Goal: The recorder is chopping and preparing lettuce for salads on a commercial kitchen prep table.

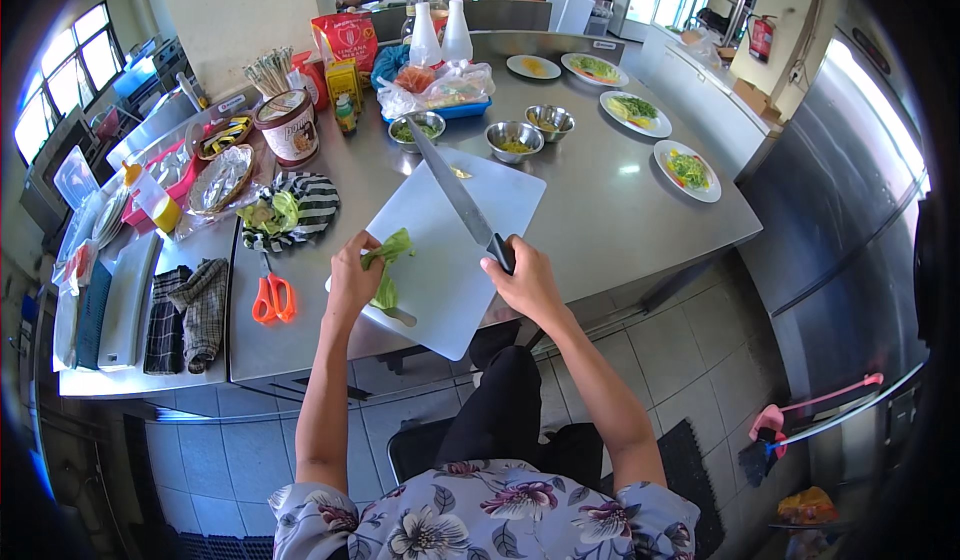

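My left hand (pixel 355 271) grips a green leafy vegetable (pixel 391 249) over the left side of a white cutting board (pixel 442 320). In my right hand (pixel 525 279) is the black handle of a large kitchen knife (pixel 459 192). The blade points away from me, tilted up to the left above the board. A small pale yellow scrap (pixel 460 173) lies near the board's far end. Beyond it stand a metal bowl of chopped greens (pixel 417 131) and two metal bowls with yellowish pieces (pixel 514 142), (pixel 550 122). Orange-handled scissors (pixel 274 299) rest left of the board.
A striped cloth (pixel 315 204) with lettuce lies at the left, near dark cloths (pixel 196 309). Behind are a tub (pixel 287 129), a blue tray (pixel 461 111) with bags, and white bottles (pixel 456 31). Plates of cut vegetables (pixel 687 171) line the steel table's right side.
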A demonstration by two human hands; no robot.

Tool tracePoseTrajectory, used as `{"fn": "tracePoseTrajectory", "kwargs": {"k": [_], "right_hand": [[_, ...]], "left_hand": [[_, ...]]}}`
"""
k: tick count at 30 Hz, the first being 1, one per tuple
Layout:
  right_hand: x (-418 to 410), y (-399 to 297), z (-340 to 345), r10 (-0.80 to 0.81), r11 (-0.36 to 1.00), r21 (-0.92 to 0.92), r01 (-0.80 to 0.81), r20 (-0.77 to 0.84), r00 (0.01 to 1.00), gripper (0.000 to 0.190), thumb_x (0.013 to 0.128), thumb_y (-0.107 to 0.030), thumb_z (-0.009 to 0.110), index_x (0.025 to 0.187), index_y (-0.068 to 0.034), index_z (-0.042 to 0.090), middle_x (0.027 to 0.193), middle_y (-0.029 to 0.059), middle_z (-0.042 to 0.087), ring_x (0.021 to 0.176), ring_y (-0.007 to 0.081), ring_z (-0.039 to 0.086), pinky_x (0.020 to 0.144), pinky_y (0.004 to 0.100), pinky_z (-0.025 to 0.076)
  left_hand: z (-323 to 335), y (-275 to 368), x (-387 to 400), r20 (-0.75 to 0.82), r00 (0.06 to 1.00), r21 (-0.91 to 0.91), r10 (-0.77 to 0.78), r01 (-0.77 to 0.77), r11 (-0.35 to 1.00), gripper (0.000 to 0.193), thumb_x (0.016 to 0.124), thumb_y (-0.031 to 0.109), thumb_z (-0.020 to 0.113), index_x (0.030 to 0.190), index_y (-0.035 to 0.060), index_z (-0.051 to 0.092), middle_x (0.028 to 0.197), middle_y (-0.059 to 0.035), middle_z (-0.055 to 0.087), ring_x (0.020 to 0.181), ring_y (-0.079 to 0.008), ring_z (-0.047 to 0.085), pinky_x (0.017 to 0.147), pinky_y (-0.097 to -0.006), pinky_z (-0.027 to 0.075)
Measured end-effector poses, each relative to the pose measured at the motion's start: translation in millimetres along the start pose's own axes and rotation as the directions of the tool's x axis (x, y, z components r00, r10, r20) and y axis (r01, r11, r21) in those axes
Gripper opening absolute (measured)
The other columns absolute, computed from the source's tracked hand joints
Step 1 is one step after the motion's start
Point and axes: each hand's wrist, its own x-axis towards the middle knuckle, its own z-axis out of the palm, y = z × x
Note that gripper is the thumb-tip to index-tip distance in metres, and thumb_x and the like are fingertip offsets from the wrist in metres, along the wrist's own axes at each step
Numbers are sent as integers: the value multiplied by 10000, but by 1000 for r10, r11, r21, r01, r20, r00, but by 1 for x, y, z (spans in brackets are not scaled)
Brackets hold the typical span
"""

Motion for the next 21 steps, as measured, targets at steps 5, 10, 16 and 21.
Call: {"fn": "tracePoseTrajectory", "kwargs": {"k": [5,10,16,21], "right_hand": [[10,17,-2,-32,991,-134,18,-101,994,323,771,-226,688,848,44,529,672,223,606,690,404,614,623,440,467],[20,13,-4,-10,984,-181,-4,-72,997,328,749,-210,706,867,35,523,709,231,614,727,411,614,648,455,474],[33,-19,37,-71,992,-103,74,30,997,308,728,-147,700,876,39,504,724,238,619,743,418,618,671,476,481],[48,-36,75,-159,964,-203,172,79,984,249,720,-52,649,874,43,478,724,240,621,734,415,625,651,471,496]], "left_hand": [[14,15,-10,-31,991,184,128,-121,975,169,693,-39,541,855,1,518,819,-161,560,794,-365,562,689,-418,444],[21,20,-16,-69,992,289,109,-85,954,273,730,-64,486,990,20,479,880,-181,571,816,-364,570,697,-446,445],[5,10,-12,-152,986,136,-63,84,987,370,755,-53,504,1106,54,456,907,-222,603,787,-404,587,690,-474,446],[1,10,-18,-155,984,81,-86,100,992,367,743,-42,541,1090,54,470,846,-226,606,774,-406,588,687,-457,443]]}}
